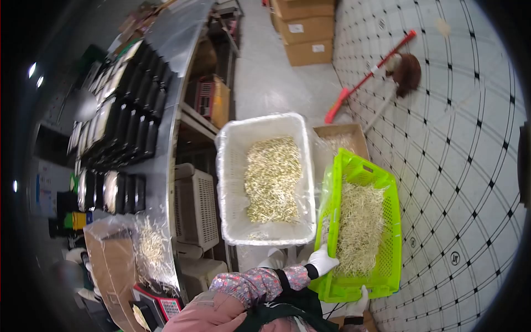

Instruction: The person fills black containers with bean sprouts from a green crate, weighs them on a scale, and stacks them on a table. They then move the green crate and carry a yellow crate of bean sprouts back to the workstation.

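Note:
A bright green plastic crate (394,238) with perforated walls stands tilted at the right, with pale bean sprouts (360,227) inside. My left hand (322,261), in a white glove, grips its left rim near the close corner. At its near end, my right hand (358,301), also gloved, holds the edge from below; the thumb shows and the other fingers are hidden. Left of it is a white basket (225,188) lined with clear plastic, with more bean sprouts (272,180) heaped in it.
An open cardboard box (358,138) sits behind the green crate. A red-handled tool (370,72) leans on the tiled wall (464,166). Cardboard boxes (307,33) are stacked at the back. The steel table (171,127) at left bears stacked black trays (130,119) and a scale (166,307).

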Action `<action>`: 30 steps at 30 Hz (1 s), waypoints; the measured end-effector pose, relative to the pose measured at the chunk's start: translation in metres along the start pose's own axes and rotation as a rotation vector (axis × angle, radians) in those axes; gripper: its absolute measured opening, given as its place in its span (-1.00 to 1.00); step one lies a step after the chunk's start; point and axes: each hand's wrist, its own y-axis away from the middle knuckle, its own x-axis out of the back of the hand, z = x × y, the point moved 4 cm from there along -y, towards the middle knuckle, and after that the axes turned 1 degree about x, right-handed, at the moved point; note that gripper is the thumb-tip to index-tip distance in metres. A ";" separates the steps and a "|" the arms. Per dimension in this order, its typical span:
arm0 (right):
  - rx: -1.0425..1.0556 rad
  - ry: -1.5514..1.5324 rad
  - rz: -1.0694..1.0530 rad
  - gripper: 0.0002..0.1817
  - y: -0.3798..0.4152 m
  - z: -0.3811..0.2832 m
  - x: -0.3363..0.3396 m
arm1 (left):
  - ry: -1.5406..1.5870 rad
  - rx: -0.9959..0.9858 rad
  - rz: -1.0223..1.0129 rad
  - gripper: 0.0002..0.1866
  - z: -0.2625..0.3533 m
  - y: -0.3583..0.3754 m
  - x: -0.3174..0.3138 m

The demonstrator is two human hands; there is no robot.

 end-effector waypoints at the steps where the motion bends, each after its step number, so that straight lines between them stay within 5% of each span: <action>1: -0.015 -0.056 -0.020 -0.51 -0.025 0.003 0.000 | -0.018 -0.036 0.023 -0.29 0.012 -0.010 0.007; 2: -0.034 -0.108 -0.031 -0.54 -0.048 0.006 0.004 | -0.036 -0.066 0.040 -0.27 0.020 -0.020 0.012; 3: -0.004 -0.040 -0.007 -0.54 0.035 -0.009 -0.010 | 0.036 -0.074 0.007 -0.27 0.027 0.053 0.037; 7: 0.099 0.058 -0.088 -0.55 0.039 -0.022 -0.074 | 0.279 -0.253 0.156 -0.31 0.041 0.075 0.090; 13: 0.193 0.267 -0.273 -0.64 0.013 -0.065 -0.124 | 0.539 -0.263 0.344 -0.30 0.016 0.103 0.113; 16: 0.405 0.489 -0.362 -0.84 0.006 -0.097 -0.170 | 0.692 -0.123 0.346 -0.30 -0.004 0.111 0.103; 24: 0.270 0.770 -0.695 -0.82 -0.077 -0.090 -0.269 | 1.102 -0.046 0.617 -0.34 -0.055 0.101 0.058; 27: 0.215 0.924 -0.771 -0.82 -0.102 -0.065 -0.291 | 1.185 0.088 0.610 -0.24 -0.070 0.095 0.046; 30: 0.199 1.161 -0.791 -0.88 -0.160 -0.038 -0.294 | 1.363 0.386 0.336 -0.24 -0.089 0.089 0.029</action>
